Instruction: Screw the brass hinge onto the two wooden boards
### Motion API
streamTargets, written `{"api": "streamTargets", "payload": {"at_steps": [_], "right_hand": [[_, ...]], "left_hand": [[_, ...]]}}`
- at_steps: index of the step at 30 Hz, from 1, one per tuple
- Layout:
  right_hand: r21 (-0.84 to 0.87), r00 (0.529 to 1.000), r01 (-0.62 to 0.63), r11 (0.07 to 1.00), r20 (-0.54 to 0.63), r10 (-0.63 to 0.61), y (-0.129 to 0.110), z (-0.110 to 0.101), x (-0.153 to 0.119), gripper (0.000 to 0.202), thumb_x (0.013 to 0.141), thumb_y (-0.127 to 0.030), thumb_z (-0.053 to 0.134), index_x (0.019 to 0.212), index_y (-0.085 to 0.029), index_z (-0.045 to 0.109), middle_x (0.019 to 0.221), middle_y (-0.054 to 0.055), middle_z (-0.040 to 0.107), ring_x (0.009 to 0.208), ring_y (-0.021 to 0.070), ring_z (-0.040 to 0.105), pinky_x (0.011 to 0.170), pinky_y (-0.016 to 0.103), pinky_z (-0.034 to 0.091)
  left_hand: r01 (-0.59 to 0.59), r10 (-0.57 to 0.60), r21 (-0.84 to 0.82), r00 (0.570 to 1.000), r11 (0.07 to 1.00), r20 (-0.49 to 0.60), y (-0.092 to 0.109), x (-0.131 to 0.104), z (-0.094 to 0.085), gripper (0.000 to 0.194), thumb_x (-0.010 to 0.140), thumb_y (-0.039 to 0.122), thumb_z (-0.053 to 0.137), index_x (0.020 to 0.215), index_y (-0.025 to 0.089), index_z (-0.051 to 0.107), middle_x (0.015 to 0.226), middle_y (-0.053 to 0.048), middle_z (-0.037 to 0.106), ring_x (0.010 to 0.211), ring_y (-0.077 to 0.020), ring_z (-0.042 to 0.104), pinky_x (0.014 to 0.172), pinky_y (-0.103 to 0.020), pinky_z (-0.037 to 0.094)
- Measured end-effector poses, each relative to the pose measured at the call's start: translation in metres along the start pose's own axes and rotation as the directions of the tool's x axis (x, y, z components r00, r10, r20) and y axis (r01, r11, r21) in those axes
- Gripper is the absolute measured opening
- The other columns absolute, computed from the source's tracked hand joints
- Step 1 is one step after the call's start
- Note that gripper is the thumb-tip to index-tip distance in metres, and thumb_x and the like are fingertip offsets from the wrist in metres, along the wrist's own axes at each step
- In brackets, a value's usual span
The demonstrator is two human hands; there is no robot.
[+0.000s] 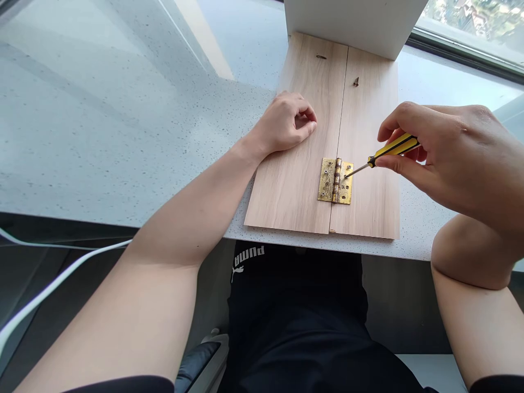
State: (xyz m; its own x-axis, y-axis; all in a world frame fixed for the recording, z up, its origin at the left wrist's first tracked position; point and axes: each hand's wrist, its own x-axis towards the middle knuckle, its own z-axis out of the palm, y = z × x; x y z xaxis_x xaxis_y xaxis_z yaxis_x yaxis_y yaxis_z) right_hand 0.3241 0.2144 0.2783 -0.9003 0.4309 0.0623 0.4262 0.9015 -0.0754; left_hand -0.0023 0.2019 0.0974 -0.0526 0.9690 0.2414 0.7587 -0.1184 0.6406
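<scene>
The right hand pinches a yellow-and-black-handled screwdriver, its tip at the brass-coloured rectangular hinge across the seam of two pale wooden boards, while the loosely curled left hand rests on the left board.

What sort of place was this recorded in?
Probably a room in a home, serving as a makeshift workspace: a pale speckled counter beside a window, with a screwdriver at a hinge.

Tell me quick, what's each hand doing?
Left hand: loosely closed, resting on the board; nothing shows in it.
Right hand: closed, holding the yellow screwdriver.
</scene>
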Motion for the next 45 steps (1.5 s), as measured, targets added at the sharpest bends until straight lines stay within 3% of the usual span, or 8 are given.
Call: {"api": "streamTargets", "payload": {"at_steps": [6,11,17,22,29,35,40,45], "right_hand": [[-0.038,0.998,-0.042,0.998,0.038,0.044,-0.005,-0.002,0.008,0.011,0.118,-0.032,0.065,0.108,-0.031,0.069,0.082,0.006,0.077,0.074,0.0333,0.073,0.07,0.05,0.057],[-0.098,0.99,-0.131,0.987,0.049,0.136,-0.005,0.001,0.01,0.021,0.122,-0.038,0.065,0.108,-0.027,0.076,0.075,0.009,0.073,0.065,0.0324,0.065,0.064,0.053,0.056],[0.022,0.977,0.119,0.993,-0.183,-0.113,0.022,0.02,0.005,0.025,0.112,-0.049,0.088,0.106,-0.03,0.072,0.074,0.003,0.071,0.06,0.0263,0.064,0.051,0.049,0.05],[0.056,0.976,0.17,0.984,-0.145,-0.16,0.029,0.015,0.001,0.012,0.113,-0.029,0.081,0.117,-0.033,0.071,0.085,0.001,0.078,0.068,0.0281,0.074,0.063,0.05,0.059],[0.054,0.967,0.177,0.983,-0.195,-0.164,0.028,0.008,0.003,0.027,0.106,-0.02,0.087,0.122,-0.036,0.071,0.089,-0.001,0.079,0.077,0.0297,0.08,0.08,0.052,0.065],[0.037,0.961,0.082,0.996,-0.268,-0.069,0.022,0.019,0.01,0.026,0.114,-0.04,0.084,0.108,-0.033,0.06,0.08,-0.002,0.074,0.068,0.0272,0.073,0.073,0.052,0.056],[0.103,0.969,0.083,0.991,-0.239,-0.056,0.022,0.02,0.013,0.031,0.111,-0.037,0.087,0.104,-0.034,0.057,0.08,-0.003,0.075,0.068,0.0271,0.074,0.079,0.055,0.063],[0.169,0.901,-0.077,0.983,-0.41,0.141,0.018,0.009,0.011,0.027,0.108,-0.038,0.089,0.103,-0.035,0.062,0.087,-0.001,0.08,0.083,0.0321,0.081,0.091,0.061,0.066]], "left_hand": [[0.015,-0.016,0.024,1.0,1.0,0.023,0.0,-0.001,-0.002,0.04,0.101,0.075,0.072,0.104,0.035,0.071,0.092,-0.005,0.068,0.121,-0.0338,0.059,0.103,-0.058,0.052],[-0.021,0.022,0.015,0.999,1.0,-0.024,-0.001,-0.002,-0.001,0.025,0.097,0.06,0.077,0.097,0.036,0.074,0.101,-0.01,0.078,0.116,-0.0398,0.068,0.107,-0.064,0.057],[-0.05,0.051,0.02,0.997,0.999,-0.055,-0.007,-0.001,0.003,0.018,0.098,0.052,0.077,0.096,0.034,0.076,0.109,-0.012,0.084,0.117,-0.04,0.073,0.109,-0.062,0.063],[-0.065,0.067,0.038,0.997,0.997,-0.048,-0.011,0.001,0.005,0.018,0.101,0.052,0.076,0.099,0.034,0.077,0.109,-0.009,0.085,0.116,-0.0358,0.071,0.116,-0.06,0.063],[-0.055,0.055,0.013,0.998,0.998,-0.032,-0.012,0.001,0.005,0.019,0.101,0.052,0.077,0.104,0.034,0.082,0.111,-0.014,0.083,0.124,-0.043,0.073,0.116,-0.065,0.062],[-0.055,0.056,0.028,0.998,0.998,-0.036,-0.013,-0.001,0.006,0.019,0.105,0.051,0.076,0.104,0.032,0.081,0.113,-0.012,0.084,0.123,-0.0405,0.072,0.119,-0.064,0.061],[-0.069,0.07,0.037,0.996,0.997,-0.05,-0.015,0.0,0.007,0.018,0.106,0.05,0.078,0.103,0.032,0.079,0.112,-0.01,0.085,0.122,-0.0377,0.07,0.117,-0.062,0.06],[-0.085,0.088,0.046,0.995,0.995,-0.057,-0.013,0.001,0.009,0.016,0.106,0.04,0.072,0.102,0.027,0.08,0.111,-0.008,0.083,0.115,-0.0305,0.072,0.119,-0.06,0.06]]}}
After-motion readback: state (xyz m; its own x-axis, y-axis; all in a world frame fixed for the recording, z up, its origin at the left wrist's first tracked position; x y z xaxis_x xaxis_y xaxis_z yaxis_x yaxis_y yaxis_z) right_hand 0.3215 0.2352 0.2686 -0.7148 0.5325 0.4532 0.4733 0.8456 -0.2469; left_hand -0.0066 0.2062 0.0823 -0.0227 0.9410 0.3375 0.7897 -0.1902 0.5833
